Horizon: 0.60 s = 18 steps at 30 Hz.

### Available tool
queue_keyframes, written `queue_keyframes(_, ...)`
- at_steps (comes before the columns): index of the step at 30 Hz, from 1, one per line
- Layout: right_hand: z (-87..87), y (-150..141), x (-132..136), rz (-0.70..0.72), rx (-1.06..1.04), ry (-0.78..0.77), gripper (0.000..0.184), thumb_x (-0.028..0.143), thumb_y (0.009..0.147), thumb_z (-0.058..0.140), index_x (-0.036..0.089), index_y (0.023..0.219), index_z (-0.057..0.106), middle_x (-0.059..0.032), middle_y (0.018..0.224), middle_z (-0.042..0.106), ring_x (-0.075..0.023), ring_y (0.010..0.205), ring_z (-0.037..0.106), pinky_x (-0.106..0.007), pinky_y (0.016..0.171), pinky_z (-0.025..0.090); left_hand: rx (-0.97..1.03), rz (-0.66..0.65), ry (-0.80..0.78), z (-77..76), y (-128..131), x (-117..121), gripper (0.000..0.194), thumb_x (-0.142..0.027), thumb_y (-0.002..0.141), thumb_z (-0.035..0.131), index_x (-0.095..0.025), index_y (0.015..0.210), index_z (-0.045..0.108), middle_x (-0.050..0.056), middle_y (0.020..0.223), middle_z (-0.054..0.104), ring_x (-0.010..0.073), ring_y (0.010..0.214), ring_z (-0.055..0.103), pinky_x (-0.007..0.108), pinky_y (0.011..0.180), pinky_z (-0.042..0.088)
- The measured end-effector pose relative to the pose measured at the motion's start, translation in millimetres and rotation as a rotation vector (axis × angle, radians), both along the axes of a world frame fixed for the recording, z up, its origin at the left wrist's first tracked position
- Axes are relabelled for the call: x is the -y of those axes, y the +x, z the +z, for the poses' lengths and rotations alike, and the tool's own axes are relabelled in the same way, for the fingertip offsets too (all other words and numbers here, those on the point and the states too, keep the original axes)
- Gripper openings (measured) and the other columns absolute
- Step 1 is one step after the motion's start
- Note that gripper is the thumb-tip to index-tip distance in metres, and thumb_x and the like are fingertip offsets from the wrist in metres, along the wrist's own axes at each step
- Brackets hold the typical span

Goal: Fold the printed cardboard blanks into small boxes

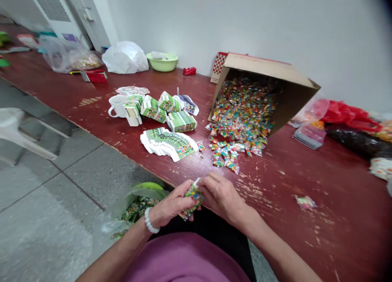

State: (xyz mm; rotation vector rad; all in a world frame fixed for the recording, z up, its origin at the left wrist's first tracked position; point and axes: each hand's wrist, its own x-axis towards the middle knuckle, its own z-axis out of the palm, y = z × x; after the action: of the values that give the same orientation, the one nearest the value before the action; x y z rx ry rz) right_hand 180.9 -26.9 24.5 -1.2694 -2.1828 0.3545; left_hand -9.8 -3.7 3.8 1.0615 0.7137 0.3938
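A small printed green carton [190, 204] is gripped in my left hand [171, 206], just off the table's front edge. My right hand [222, 194] has its fingers curled at the carton's top, by a white flap; its fingertips are partly hidden. Just beyond my hands, flat printed cartons [168, 142] lie fanned out on the red table. To their right, small wrapped candies [226, 153] spill from a cardboard box [295, 106] tipped on its side. One single candy packet [201, 146] lies beside the fan.
Banded carton stacks [181, 121] and a white mug [117, 106] stand behind the fan. Below the table edge, a plastic-lined tub [137, 208] holds filled cartons. A lone packet [305, 202] lies at right. Red bags [349, 114] and a green basin [162, 62] sit farther back.
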Motion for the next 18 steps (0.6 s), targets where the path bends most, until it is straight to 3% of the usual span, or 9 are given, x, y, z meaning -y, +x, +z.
queue_keyframes(2,0.3,-3.4,4.3,-0.005,-0.052,0.041,0.016,0.022,0.097,0.049,0.019,0.102,0.064,-0.0081,0.09,0.069,-0.0211,0.082,0.063,-0.034,0.075,0.048,0.017,0.065,-0.007,0.8,3.1,3.5,0.03,-0.02,0.076,0.061,-0.019,0.105,0.056,0.002,0.083,0.063,0.0135,0.068,0.06,0.022,0.056,0.051)
queue_keyframes(5,-1.2,0.9,8.2,-0.178,-0.273,0.065,0.02,0.025,0.097,0.049,0.022,0.113,0.06,-0.0082,0.104,0.069,-0.0216,0.094,0.064,-0.036,0.084,0.048,0.096,0.204,-0.135,-2.3,5.4,5.1,0.033,-0.04,0.087,0.054,-0.017,0.11,0.057,0.005,0.078,0.067,0.015,0.058,0.062,0.024,0.051,0.05)
queue_keyframes(7,-5.9,2.7,12.0,-0.274,-0.404,0.011,0.016,0.026,0.097,0.051,0.023,0.109,0.061,-0.0064,0.1,0.068,-0.0202,0.092,0.064,-0.034,0.082,0.049,0.133,0.296,-0.235,-6.2,5.5,5.1,0.046,-0.056,0.092,0.044,-0.015,0.106,0.06,0.008,0.073,0.069,0.0158,0.05,0.061,0.026,0.047,0.049)
queue_keyframes(9,-13.6,-1.7,17.8,-0.252,-0.477,-0.071,0.013,0.028,0.095,0.055,0.023,0.103,0.064,-0.0051,0.096,0.067,-0.0193,0.089,0.063,-0.032,0.08,0.049,0.161,0.37,-0.272,-9.3,5.6,5.8,0.05,-0.06,0.091,0.044,-0.014,0.101,0.062,0.008,0.07,0.069,0.0158,0.047,0.061,0.026,0.045,0.049)
queue_keyframes(14,-30.3,-28.0,31.1,-0.193,-0.721,-0.181,0.014,0.028,0.093,0.059,0.023,0.097,0.071,-0.0035,0.088,0.062,-0.0152,0.077,0.063,-0.026,0.067,0.051,0.182,0.482,-0.175,-9.6,8.0,12.8,0.039,-0.052,0.086,0.06,-0.014,0.09,0.064,0.002,0.065,0.064,0.0125,0.045,0.057,0.023,0.041,0.049)
queue_keyframes(18,-32.7,-30.9,26.6,-0.175,-0.819,-0.348,0.013,0.032,0.088,0.066,0.02,0.084,0.072,-0.0022,0.083,0.059,-0.014,0.071,0.062,-0.026,0.063,0.05,0.115,0.453,-0.033,-8.6,6.8,17.3,0.037,-0.052,0.086,0.061,-0.016,0.095,0.063,0.0,0.067,0.062,0.0123,0.051,0.056,0.021,0.04,0.048)
